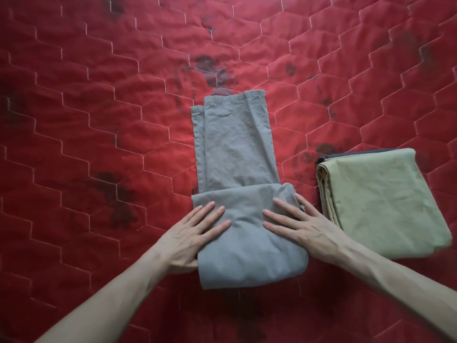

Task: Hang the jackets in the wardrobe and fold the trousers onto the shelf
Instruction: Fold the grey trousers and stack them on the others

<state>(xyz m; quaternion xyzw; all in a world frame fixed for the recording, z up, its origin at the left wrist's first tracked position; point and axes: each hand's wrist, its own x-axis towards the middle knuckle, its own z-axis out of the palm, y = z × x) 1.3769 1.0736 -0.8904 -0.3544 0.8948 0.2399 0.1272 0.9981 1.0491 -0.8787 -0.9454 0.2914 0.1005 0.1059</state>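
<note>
Grey trousers half folded on the red quilt, both hands pressing the fold flat

The grey cotton trousers lie lengthwise in the middle of the red quilted bed cover, hems at the far end and the near part doubled over into a thick fold; the left hand and the right hand rest on that fold with fingers straight and spread, gripping nothing. The far legs sit slightly askew (one hem peeks out to the left), so folding on from here could likely give a lopsided bundle that slumps when lifted. The fold looks puffy and may spring open once the palms leave it. Just beside the right hand lies a folded olive-green cloth stack, with something dark beneath it; a sideways nudge from the wrist could disturb it.
</note>
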